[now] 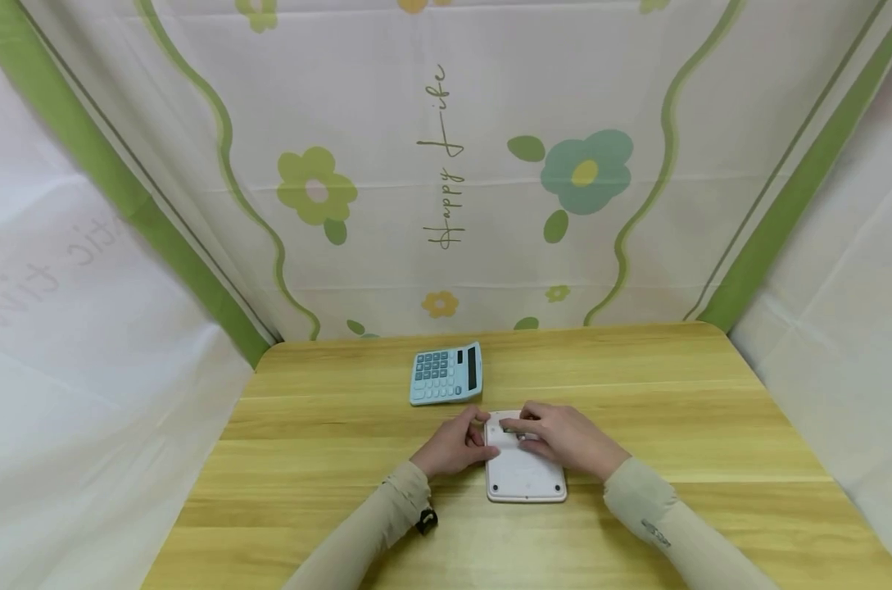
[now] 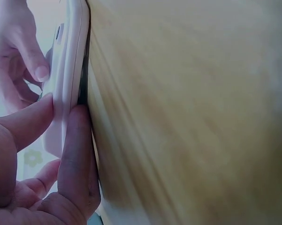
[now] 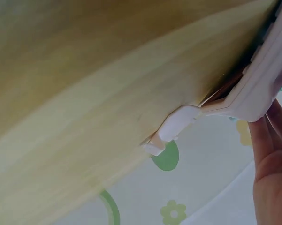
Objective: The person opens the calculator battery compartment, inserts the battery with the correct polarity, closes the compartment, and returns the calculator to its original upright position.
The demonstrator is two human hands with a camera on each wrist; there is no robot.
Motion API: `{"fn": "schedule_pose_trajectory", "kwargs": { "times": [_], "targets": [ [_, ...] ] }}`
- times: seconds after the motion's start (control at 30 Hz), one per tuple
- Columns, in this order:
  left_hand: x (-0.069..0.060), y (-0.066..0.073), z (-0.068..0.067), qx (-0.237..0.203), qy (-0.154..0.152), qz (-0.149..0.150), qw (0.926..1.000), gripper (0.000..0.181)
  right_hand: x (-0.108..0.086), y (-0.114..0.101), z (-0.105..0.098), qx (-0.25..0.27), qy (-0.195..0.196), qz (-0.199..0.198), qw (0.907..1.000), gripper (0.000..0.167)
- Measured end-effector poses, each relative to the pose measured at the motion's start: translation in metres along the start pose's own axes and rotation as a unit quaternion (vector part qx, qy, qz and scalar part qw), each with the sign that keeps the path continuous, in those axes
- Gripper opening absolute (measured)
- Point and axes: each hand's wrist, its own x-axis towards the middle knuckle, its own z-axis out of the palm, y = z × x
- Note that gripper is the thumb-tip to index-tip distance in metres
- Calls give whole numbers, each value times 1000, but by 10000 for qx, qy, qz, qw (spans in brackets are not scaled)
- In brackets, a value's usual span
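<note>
A pale pinkish-white calculator (image 1: 525, 475) lies face down on the wooden table, its back with small dark feet turned up. My left hand (image 1: 455, 442) grips its left edge. In the left wrist view the thumb (image 2: 35, 119) rests on the back and a finger (image 2: 77, 154) lies under the edge. My right hand (image 1: 567, 438) is over the far part of the back. Its index finger and thumb pinch a small green-and-silver battery (image 1: 508, 430) at an opening there. The fingers partly hide the battery and the opening.
A light blue calculator (image 1: 438, 377) sits face up behind the pale one, its screen end tilted up. In the right wrist view a small pale piece (image 3: 178, 123) shows near the table's far edge; its kind is unclear. A printed curtain (image 1: 482, 270) hangs behind the table (image 1: 328, 475).
</note>
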Motion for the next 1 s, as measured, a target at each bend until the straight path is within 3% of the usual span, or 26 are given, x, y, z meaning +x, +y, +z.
{"fn": "schedule_pose_trajectory", "kwargs": {
  "times": [0.5, 0.83, 1.0],
  "targets": [
    [0, -1, 0, 9, -13, 5, 10000, 48, 1, 1, 4, 98, -272, 187, 9994, 44],
    [-1, -4, -1, 100, -1, 123, 9999, 48, -1, -2, 6, -19, -98, 150, 9998, 43],
    [-1, -3, -1, 106, -3, 188, 9998, 48, -1, -6, 3, 387, -464, 628, 9962, 43]
  ]
}}
